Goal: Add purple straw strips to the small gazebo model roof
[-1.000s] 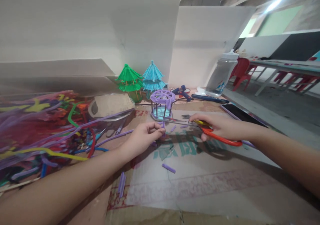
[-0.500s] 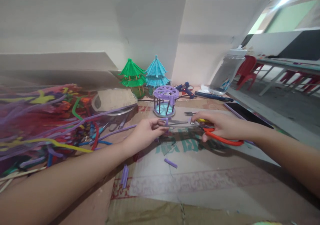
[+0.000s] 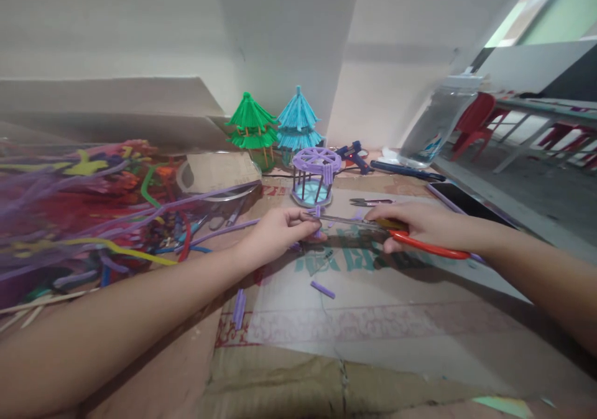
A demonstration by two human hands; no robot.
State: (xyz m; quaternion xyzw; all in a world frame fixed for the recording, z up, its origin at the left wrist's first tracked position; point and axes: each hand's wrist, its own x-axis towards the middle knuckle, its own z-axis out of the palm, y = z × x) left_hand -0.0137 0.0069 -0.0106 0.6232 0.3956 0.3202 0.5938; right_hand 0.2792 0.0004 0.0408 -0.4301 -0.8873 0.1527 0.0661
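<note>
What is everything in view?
Openwork model: 1, purple, centre
Tiered models: 2, green and blue, behind
Glue gun: 1, blue, back
Bottle: 1, clear, back right
Slim tool: 1, blue, near bottle
Phone: 1, black, right
Scissors: 1, red-yellow, mid-right
Snips: 1, dark, beyond scissors
Sheet: 1, whitish, centre
Cut pieces: several, purple, around sheet
Craft stems: many, mixed, left
Tray: 1, clear, left
Sticks: several, pale, lower left
Chairs: several, red, background
Far table: 1, grey, right
Left hand: 1, bare, centre
Right hand: 1, bare, on scissors
</note>
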